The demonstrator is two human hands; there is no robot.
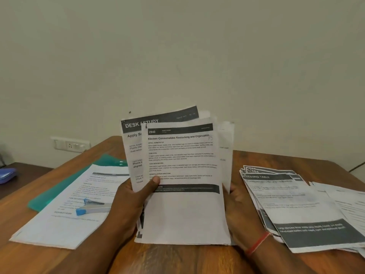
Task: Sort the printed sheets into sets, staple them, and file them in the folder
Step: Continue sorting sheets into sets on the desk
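Pinches thin, fanned printed sheets (183, 210) in left grip (128, 202), thumb in front; curls right grip (240, 208) round their edge. Stands them upright, long axis vertical, headings up, right of blue stapler (92, 207).

Front held sheet (183, 175) reads "2940 Kitchen Consumables Restocking and Organization"; behind, "DESK / STUDY".
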